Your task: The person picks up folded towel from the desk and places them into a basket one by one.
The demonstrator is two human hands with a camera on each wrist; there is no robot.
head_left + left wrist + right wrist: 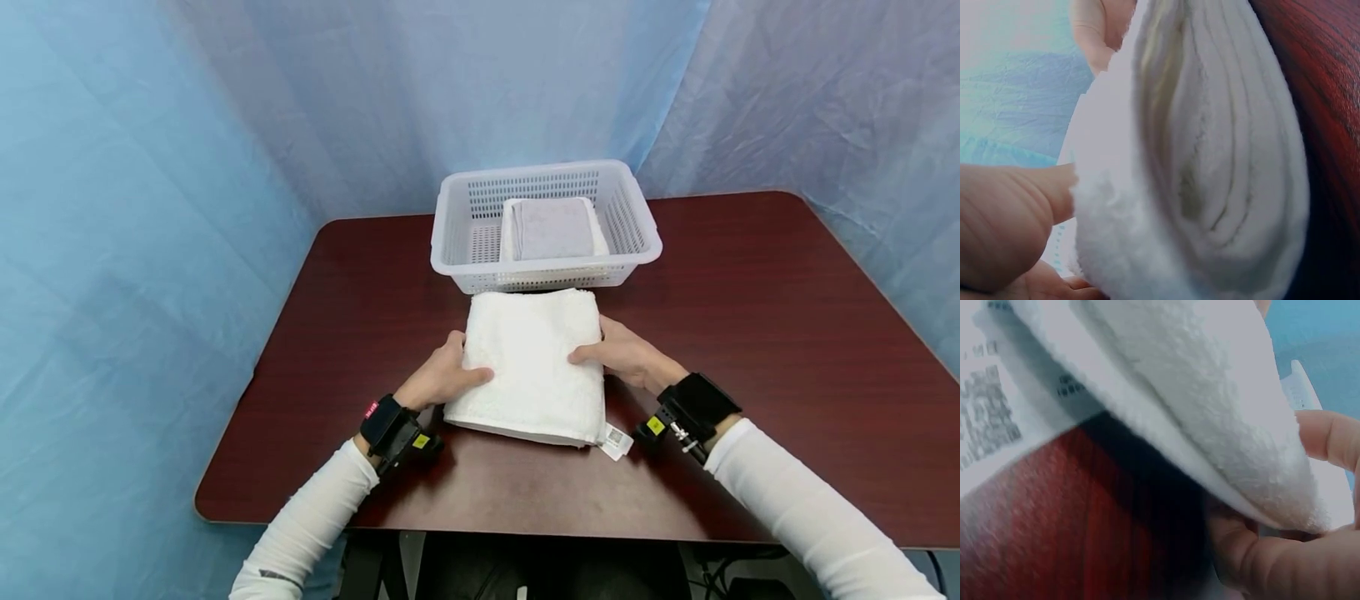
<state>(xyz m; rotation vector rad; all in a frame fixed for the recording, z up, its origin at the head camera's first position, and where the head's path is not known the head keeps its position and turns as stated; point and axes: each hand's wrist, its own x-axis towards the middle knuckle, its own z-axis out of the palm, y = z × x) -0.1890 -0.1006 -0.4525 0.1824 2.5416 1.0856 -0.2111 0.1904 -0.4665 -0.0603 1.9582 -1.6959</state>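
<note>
A white folded towel (532, 362) is held between both hands at the middle of the table, in front of the basket. My left hand (444, 377) grips its left edge, thumb on top. On the opposite edge, my right hand (633, 354) pinches it with the thumb above and fingers beneath. Several stacked layers of the towel (1229, 137) show end-on in the left wrist view. A printed white tag (617, 442) sticks out at the near right corner. In the right wrist view, dark shadow lies under the towel (1210, 394), and fingers (1235, 544) curl below its edge.
Just beyond the towel stands a white perforated plastic basket (547, 271). Inside it, a folded grey cloth (555, 227) lies on a white one (599, 239). The dark red-brown table (772, 333) extends to both sides, with blue curtains (480, 83) behind it.
</note>
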